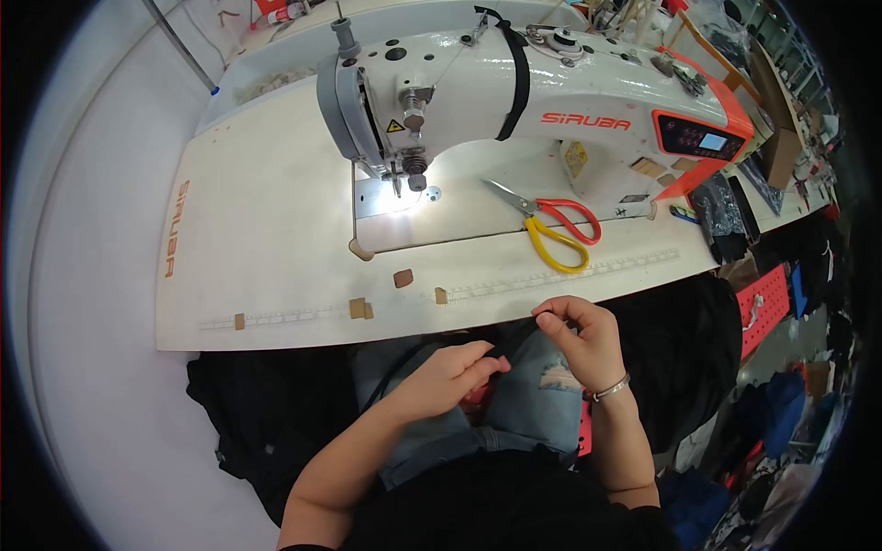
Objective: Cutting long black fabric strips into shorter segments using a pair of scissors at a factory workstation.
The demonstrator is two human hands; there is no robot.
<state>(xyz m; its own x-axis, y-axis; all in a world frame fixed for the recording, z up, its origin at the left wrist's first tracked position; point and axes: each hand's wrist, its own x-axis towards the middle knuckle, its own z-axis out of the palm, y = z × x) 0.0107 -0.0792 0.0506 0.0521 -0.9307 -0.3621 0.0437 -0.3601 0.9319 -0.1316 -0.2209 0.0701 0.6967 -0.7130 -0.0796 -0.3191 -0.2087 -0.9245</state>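
Observation:
Below the table's front edge, my right hand (583, 344) pinches a thin black piece (524, 326), apparently fabric, between thumb and forefinger. To its left, my left hand (455, 376) has its fingers curled beside the same dark material; what they hold is hidden. Both hands are over my denim-covered lap (524, 404), with dark fabric (248, 413) hanging at either side. On the white sewing table (248, 211) above them, red-and-yellow-handled scissors (556, 243) lie beside the lit needle plate (377, 197) of a white sewing machine (579, 83).
Clear rulers (597, 271) with small brown patches are fixed along the table's front. A white wall (83, 275) borders the left. At right are black plastic-wrapped items (717, 211), a cardboard piece (781, 156), a red perforated panel (763, 308) and heaped cloth (772, 422) lower down.

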